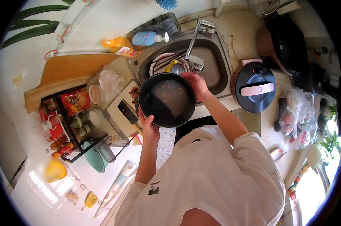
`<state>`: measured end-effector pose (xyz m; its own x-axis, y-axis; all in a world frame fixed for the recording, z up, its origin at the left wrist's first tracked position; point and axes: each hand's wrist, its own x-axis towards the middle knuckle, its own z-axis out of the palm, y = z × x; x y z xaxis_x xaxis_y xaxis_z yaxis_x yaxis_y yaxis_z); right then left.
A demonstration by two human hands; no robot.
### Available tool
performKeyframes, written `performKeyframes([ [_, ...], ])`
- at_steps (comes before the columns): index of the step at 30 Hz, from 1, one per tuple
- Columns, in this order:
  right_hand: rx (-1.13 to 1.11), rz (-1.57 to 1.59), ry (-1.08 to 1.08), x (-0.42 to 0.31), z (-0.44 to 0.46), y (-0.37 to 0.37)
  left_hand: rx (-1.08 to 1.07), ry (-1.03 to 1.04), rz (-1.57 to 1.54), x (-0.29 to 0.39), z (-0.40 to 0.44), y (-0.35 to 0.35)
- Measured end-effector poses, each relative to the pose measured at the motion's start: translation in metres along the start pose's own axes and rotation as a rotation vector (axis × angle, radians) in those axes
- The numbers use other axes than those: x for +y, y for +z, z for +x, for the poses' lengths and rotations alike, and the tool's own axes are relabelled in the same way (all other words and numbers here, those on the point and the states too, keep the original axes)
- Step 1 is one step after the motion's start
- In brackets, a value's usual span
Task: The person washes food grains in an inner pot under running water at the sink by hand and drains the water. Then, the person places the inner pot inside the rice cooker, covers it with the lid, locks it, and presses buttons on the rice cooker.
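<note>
Both my hands hold a round black pot (167,100) in front of the sink, over its near edge. My left hand (149,126) grips the rim at the lower left, with the thumb on the edge. At the upper right, my right hand (196,85) holds the rim. Cloudy liquid and small orange-brown bits lie inside the pot. Just behind it in the sink (215,80) are a patterned plate (154,64), several dark chopsticks and a yellow-rimmed clear item (177,68). The faucet (195,59) reaches over the basin.
A round cooker with a pink handle (257,89) stands right of the sink. Blue (144,38) and orange (121,43) pump bottles are behind it. A cutting board (119,113) and a black rack of condiments (70,137) stand left. Plastic bags (299,116) lie right.
</note>
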<state>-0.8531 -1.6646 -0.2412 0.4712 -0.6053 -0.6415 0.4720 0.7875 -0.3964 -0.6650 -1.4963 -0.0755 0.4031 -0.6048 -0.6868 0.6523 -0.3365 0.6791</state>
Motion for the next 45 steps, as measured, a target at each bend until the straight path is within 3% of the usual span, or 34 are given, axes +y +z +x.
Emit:
performKeyframes([
  [16, -0.023, 0.063, 0.108, 0.008, 0.011, 0.001, 0.08, 0.024, 0.091, 0.001, -0.003, 0.002],
  [19, -0.053, -0.271, -0.034, 0.008, 0.008, 0.01, 0.101, 0.032, 0.112, 0.003, -0.004, 0.005],
  [22, -0.088, -0.856, -0.399, 0.018, 0.009, 0.014, 0.135, 0.042, 0.127, 0.002, -0.004, 0.006],
  [25, -0.098, -1.052, -0.696, 0.024, 0.009, 0.019, 0.151, 0.049, 0.121, 0.004, -0.005, 0.009],
  [31, -0.25, -0.482, -0.228, 0.017, 0.011, 0.011, 0.191, 0.081, 0.198, 0.012, -0.01, 0.026],
  [45, -0.032, -0.086, 0.051, 0.012, 0.009, 0.018, 0.198, 0.09, 0.235, 0.016, -0.012, 0.031],
])
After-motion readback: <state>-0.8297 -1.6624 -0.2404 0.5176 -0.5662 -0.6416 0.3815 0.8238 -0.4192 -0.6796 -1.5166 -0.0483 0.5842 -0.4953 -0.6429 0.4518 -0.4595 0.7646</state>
